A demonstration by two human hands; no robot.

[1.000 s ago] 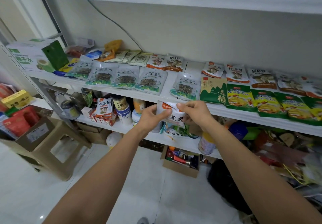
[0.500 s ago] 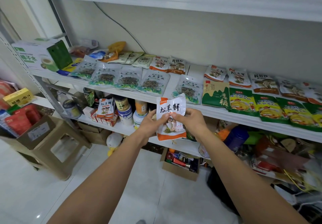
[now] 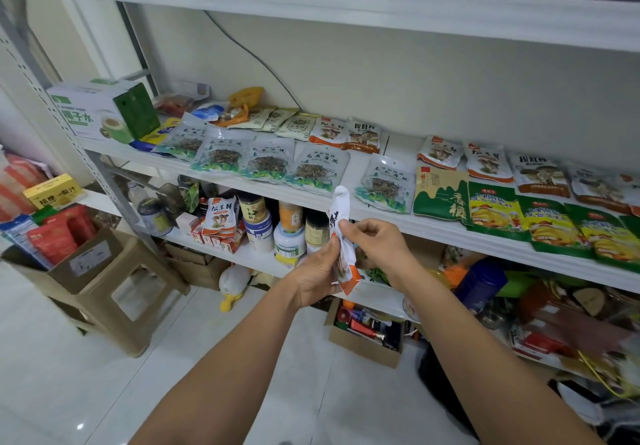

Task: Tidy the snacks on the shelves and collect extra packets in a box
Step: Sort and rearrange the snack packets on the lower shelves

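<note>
Though forearms apart, left hand (image 3: 316,273) and right hand (image 3: 379,247) curled round packet (image 3: 341,204).

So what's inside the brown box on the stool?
Red packets stand in the box, with a blue and white one beside them. The box wall hides their lower parts and anything underneath.

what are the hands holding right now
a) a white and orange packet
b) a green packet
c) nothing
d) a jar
a: the left hand and the right hand both pinch a white and orange packet in front of the shelves.
</note>
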